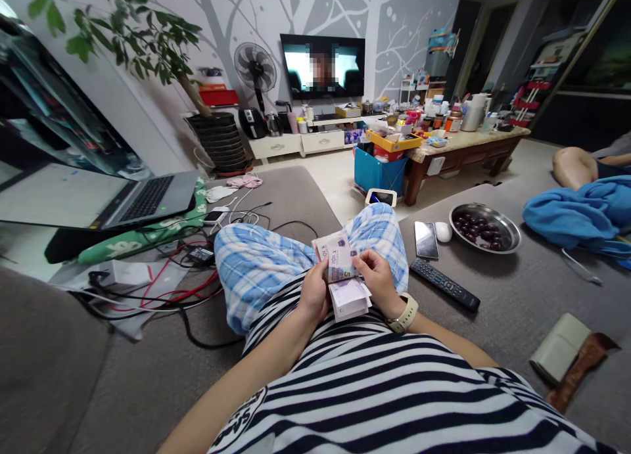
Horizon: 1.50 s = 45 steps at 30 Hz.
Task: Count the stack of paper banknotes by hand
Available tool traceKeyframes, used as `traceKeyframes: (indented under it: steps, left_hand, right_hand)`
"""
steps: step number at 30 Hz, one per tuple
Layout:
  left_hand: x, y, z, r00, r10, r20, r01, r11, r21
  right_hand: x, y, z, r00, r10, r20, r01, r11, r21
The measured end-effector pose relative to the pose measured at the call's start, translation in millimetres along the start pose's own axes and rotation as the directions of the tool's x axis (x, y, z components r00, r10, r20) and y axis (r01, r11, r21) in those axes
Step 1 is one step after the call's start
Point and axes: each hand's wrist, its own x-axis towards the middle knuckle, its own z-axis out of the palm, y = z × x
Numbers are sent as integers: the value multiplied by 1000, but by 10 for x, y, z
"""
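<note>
Over my lap, my left hand (315, 290) is closed around a small stack of banknotes (349, 297), its thumb lying across them. The upper banknotes (335, 253) are purplish and marked with a 5; they stand up and away from me, while the lower part folds down toward my shirt. My right hand (378, 276) pinches the right edge of the upper notes between thumb and fingers. A pale watch (404, 313) is on my right wrist. How many notes there are I cannot tell.
To my right lie a phone (426, 240), a white mouse (443, 232), a remote control (444, 284), a steel bowl of dark fruit (513, 242) and a wallet (562, 347). A laptop (148, 201) and tangled cables (185, 296) are at left. Another person's leg (574, 168) shows far right.
</note>
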Motion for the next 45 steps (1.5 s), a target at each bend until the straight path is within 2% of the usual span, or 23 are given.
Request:
traceKeyframes:
  steps: [5,40,45]
  left_hand:
    - [7,-8,-12,999,6,36,-7,1000,17]
    - [-23,7,-3,1000,12,1,-12,998,56]
    - [-10,-1,-16,1000,18,8,-19,997,73]
  right_hand:
    - [-29,-75,5,998,-3,58,1,999,33]
    - [-40,-170,10,999,-20,44,19,999,29]
    - [-41,-142,14,998,17,67,-20,999,46]
